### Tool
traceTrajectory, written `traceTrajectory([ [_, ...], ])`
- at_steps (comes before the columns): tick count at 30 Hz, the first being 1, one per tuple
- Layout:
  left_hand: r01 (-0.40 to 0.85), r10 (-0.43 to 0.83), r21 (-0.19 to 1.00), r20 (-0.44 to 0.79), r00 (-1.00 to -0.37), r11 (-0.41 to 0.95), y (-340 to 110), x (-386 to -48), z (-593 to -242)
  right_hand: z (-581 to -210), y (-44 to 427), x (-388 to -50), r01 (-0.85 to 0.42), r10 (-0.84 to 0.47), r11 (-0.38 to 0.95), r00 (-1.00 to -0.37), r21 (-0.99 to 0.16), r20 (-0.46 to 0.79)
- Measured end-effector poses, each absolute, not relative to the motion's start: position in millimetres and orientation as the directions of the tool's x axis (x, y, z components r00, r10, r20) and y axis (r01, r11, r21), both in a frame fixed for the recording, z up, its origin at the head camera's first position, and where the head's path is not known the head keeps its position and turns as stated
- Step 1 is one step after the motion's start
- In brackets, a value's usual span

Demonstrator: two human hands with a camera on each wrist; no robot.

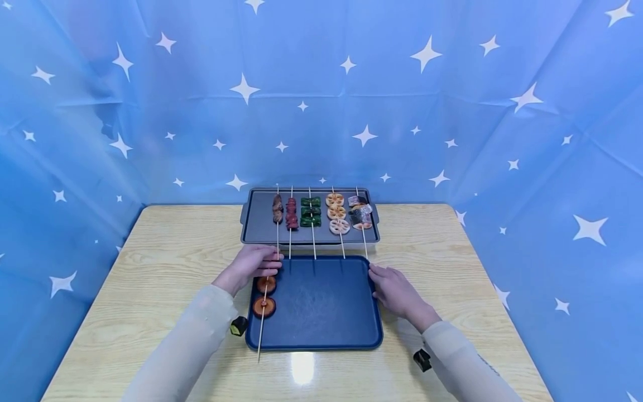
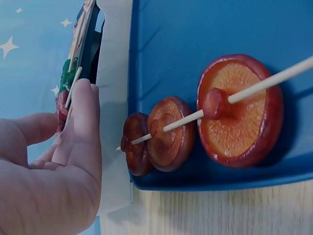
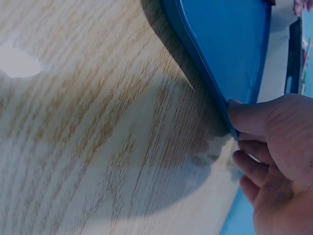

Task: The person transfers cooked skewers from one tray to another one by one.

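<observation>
My left hand is at the stick end of the leftmost meat skewer, fingers fairly straight and thumb apart; whether they touch the stick is unclear. Below it, a skewer of round brown slices lies along the left side of the blue tray, its stick end over the near rim. The left wrist view shows three slices beside the hand. My right hand grips the tray's right edge near the far corner; the right wrist view shows the thumb of this hand on the rim.
Behind the blue tray stands a dark grill pan with several skewers side by side: red meat, green pieces, lotus slices and fish-like pieces. Their sticks overhang its near edge. A starry blue curtain surrounds the wooden table.
</observation>
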State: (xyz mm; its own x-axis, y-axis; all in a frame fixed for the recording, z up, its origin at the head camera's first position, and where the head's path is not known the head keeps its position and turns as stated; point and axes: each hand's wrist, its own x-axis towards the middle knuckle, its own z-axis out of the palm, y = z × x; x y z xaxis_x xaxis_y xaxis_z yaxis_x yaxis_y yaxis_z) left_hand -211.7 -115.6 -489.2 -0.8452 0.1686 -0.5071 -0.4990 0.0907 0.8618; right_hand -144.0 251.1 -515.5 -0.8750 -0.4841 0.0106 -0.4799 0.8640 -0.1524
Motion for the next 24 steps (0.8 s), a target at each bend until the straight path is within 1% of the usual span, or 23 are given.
traceTrajectory([
  [8, -0.524, 0.179, 0.85, -0.524, -0.833, 0.049, -110.9, -213.6, -490.2, -517.2, 251.6, -144.7, -0.479, -0.483, 0.863, -0.875, -0.161, 0.017],
  [13, -0.521, 0.188, 0.852, -0.522, -0.832, 0.058, -109.9, -214.4, -491.6, -518.2, 251.9, -144.5, -0.472, -0.477, 0.866, -0.879, -0.165, 0.012],
  [17, -0.5, 0.195, 0.864, -0.501, -0.843, 0.059, -110.8, -214.9, -491.9, -518.4, 252.0, -144.7, -0.472, -0.477, 0.866, -0.879, -0.163, 0.012],
  [24, -0.489, 0.173, 0.871, -0.488, -0.856, 0.037, -110.5, -214.1, -489.4, -517.6, 252.2, -145.1, -0.474, -0.479, 0.866, -0.878, -0.158, 0.006],
])
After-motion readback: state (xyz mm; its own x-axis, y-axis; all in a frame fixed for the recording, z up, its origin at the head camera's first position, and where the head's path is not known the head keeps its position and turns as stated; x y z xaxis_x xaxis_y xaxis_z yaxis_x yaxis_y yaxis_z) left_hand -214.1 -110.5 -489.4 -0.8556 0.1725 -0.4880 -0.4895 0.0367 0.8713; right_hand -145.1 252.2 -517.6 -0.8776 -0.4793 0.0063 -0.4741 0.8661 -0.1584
